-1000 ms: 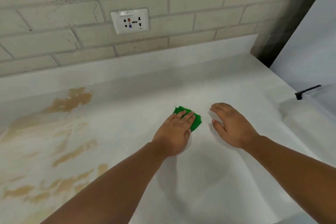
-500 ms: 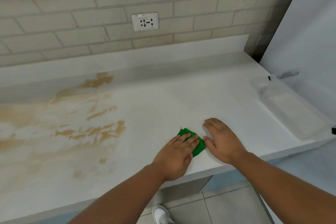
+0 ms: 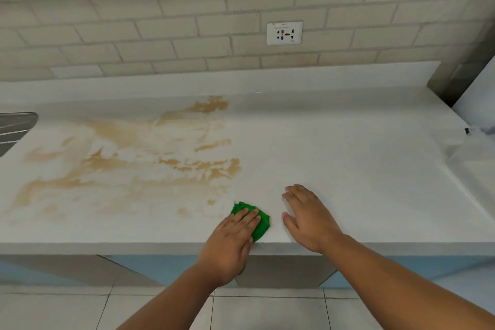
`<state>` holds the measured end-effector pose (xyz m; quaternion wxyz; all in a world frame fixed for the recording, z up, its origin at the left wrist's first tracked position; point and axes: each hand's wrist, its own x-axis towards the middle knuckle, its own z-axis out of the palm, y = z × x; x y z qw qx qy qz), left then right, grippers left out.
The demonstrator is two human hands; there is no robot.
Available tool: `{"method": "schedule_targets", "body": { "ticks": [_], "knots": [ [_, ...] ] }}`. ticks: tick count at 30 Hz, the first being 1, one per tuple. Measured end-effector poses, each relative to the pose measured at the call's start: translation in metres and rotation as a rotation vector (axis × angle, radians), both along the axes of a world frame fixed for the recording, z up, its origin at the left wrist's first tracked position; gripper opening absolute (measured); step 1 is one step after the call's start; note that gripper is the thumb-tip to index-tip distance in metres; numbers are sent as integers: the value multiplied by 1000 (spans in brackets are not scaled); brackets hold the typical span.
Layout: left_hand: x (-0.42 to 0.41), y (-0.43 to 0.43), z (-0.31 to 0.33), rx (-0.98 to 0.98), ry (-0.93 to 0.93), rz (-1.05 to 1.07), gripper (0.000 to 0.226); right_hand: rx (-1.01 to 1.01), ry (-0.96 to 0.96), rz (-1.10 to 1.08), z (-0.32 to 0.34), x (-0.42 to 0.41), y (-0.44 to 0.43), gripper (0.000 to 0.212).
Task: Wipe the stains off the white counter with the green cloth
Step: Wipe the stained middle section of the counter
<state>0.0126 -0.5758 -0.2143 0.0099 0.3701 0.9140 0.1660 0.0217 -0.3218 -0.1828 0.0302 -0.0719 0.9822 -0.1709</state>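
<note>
The left hand (image 3: 230,242) presses flat, fingers together, on the green cloth (image 3: 258,220) near the worktop (image 3: 348,169) edge; the right hand (image 3: 308,218) rests spread, holding nothing.

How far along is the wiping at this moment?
Done: the counter right of the stains looks clean. In hand: the left hand presses the cloth flat near the front edge, beside the stains; the right hand rests open on the counter. Left: brown stains cover most of the left half.
</note>
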Motion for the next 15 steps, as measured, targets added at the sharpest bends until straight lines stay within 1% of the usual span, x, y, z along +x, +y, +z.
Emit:
{"method": "schedule_targets", "body": {
  "ticks": [3,7,12,15],
  "knots": [
    [4,-46,-3,15,-1,98,49,13,-10,39,4,-12,-24,80],
    [3,-104,-1,12,5,234,48,36,-7,50,5,-26,-51,68],
    [-12,-165,3,-11,-5,377,50,99,-14,20,3,-42,-71,73],
    [-26,-187,4,-34,-14,462,55,132,-10,-9,0,-46,-77,78]
  ]
}}
